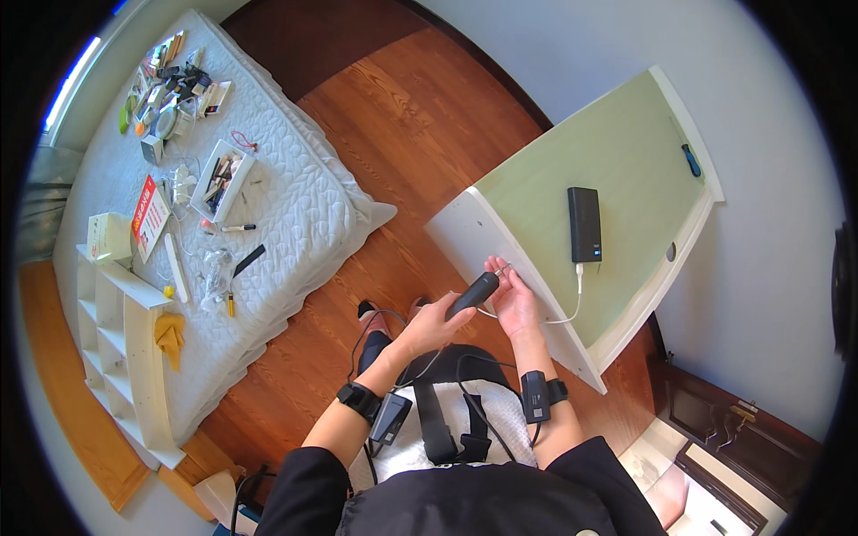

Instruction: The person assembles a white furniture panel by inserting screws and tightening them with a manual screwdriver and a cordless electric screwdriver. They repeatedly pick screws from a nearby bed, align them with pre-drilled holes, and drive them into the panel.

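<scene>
My left hand (431,327) is wrapped round a black pen-shaped electric screwdriver (474,295), which tilts up and to the right. Palm up, my right hand (517,304) is at the tool's front end. Its fingers close on a small metal piece (504,268) by the tip; whether that piece is fixed in the tool cannot be made out. Just right of it stands a white-framed furniture piece (509,255) with a pale green panel (572,134). On the panel lies a black power bank (585,223). Its white cable (579,290) runs back behind my right hand toward the tool.
A blue-handled screwdriver (691,161) lies at the panel's far right. To the left, a bed (304,205) bears a white box of small items (222,183), a heap of small goods (170,98), a red-and-white sheet (150,219) and a white compartment shelf (134,357). Wooden floor (411,116) lies between.
</scene>
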Tool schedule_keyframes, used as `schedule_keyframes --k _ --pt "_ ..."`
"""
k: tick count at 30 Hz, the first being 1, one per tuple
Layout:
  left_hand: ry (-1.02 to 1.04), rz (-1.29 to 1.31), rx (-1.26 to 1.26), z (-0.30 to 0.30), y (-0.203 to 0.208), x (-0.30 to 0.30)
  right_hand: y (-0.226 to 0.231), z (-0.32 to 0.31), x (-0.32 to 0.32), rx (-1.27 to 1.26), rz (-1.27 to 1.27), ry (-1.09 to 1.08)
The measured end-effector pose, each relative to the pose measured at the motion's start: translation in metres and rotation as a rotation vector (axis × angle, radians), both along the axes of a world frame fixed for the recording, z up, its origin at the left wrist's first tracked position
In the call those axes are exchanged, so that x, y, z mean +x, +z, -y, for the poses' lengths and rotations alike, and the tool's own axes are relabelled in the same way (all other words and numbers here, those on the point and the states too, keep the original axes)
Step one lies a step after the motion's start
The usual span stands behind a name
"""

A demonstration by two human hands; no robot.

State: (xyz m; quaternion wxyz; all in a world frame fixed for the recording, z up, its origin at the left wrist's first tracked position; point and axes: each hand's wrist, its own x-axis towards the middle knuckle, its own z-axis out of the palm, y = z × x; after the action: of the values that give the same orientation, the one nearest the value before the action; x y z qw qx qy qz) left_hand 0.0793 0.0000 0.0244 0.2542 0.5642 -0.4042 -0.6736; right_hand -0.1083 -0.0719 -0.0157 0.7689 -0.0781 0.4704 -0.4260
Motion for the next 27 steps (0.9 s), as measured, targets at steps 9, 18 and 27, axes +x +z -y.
schedule_keyframes --k 9,18,27 --pt "-0.009 0.031 -0.045 0.002 -0.001 0.003 0.009 0.002 0.000 0.028 -0.027 0.056" --pt "-0.117 0.274 -0.235 0.013 0.012 0.014 0.006 0.005 -0.003 0.052 -0.017 0.055" --pt "-0.173 0.426 -0.314 0.013 -0.001 0.013 0.008 0.005 -0.001 0.058 -0.039 0.068"
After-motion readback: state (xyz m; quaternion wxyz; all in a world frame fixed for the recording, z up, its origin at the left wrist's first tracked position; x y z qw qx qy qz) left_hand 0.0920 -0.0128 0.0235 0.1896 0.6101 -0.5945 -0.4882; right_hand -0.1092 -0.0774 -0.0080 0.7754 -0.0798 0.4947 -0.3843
